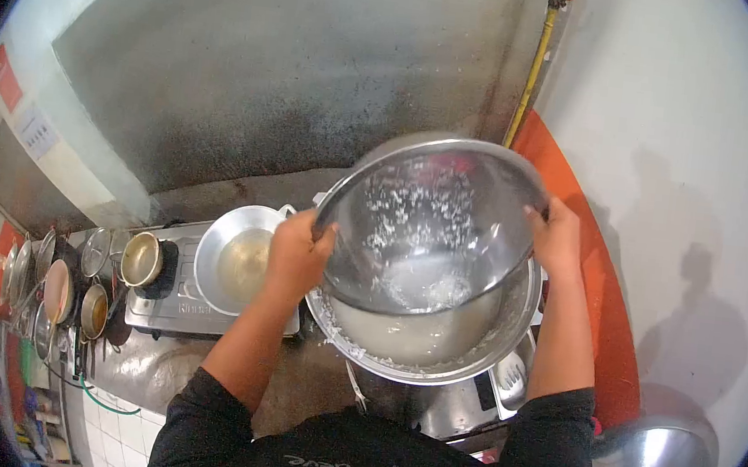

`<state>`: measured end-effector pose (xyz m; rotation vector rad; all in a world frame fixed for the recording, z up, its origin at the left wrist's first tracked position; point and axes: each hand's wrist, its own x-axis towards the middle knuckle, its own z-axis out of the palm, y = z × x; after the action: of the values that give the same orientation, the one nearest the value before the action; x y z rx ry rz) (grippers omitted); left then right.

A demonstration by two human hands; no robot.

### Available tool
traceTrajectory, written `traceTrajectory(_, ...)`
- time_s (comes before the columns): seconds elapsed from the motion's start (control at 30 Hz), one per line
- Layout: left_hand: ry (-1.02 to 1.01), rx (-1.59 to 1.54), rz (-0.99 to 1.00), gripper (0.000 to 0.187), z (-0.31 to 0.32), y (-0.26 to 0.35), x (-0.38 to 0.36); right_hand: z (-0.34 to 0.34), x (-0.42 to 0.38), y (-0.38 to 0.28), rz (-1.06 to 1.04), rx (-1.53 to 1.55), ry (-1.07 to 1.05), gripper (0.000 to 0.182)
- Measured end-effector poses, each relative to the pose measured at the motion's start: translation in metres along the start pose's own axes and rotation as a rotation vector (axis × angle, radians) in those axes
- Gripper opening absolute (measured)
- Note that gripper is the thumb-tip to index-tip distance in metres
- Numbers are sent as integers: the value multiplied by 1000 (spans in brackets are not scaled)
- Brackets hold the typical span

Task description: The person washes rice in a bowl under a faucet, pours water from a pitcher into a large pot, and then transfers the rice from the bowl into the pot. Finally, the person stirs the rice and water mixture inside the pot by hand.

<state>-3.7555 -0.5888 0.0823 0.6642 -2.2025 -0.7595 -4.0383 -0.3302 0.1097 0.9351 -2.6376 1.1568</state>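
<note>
Between my two hands is a wide stainless steel mixing bowl, tipped so that its inside faces me. White grains, rice-like in look, cling to its inner wall, and a few more lie at its lower part. My left hand is closed on the left rim, thumb inside. On the right rim my right hand grips with the thumb over the edge. Directly below stands a large metal pot containing something whitish, with white bits stuck along its inner edge. The bowl hides the pot's far part.
Left of the pot, a wide aluminium pan with pale liquid sits on a gas stove. A small pot and several pans stand farther left. A slotted spoon lies at right, and a large lid is at lower right.
</note>
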Motion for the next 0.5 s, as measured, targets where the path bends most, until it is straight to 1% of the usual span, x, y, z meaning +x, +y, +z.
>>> traceTrajectory(0.03, 34, -78, 46, 24, -12, 10, 5, -10, -4, -14, -15, 58, 87, 27)
traceTrajectory(0.07, 47, 26, 88, 20, -21, 11, 7, -15, -6, -21, -29, 115, 175, 26)
traceTrajectory(0.1, 50, 30, 89, 20, -32, 14, 7, -16, -8, -21, -33, 120, 175, 26)
traceTrajectory(0.17, 103, 196, 401, 18, -52, 26, 3, -18, -18, -16, -99, 376, 306, 25)
traceTrajectory(0.2, 158, 158, 502, 27, -56, 36, 2, -16, -22, -5, -104, 319, 321, 25)
traceTrajectory(0.23, 160, 159, 501, 27, -57, 38, 1, -13, -27, -1, -106, 320, 320, 25)
traceTrajectory(0.3, 142, 137, 550, 23, -58, 40, -3, -9, -34, 5, -21, 395, 307, 26)
traceTrajectory(0.33, 141, 136, 545, 23, -54, 38, -5, -5, -34, 10, -19, 393, 303, 26)
traceTrajectory(0.4, -38, 185, 267, 20, -39, 26, -6, 2, -33, 20, -25, 182, 221, 25)
traceTrajectory(0.43, -43, 186, 268, 20, -32, 17, -7, 2, -33, 20, -20, 182, 221, 25)
traceTrajectory(0.5, -225, 211, 60, 27, -16, -5, -9, 1, -27, 18, 89, 75, 50, 25)
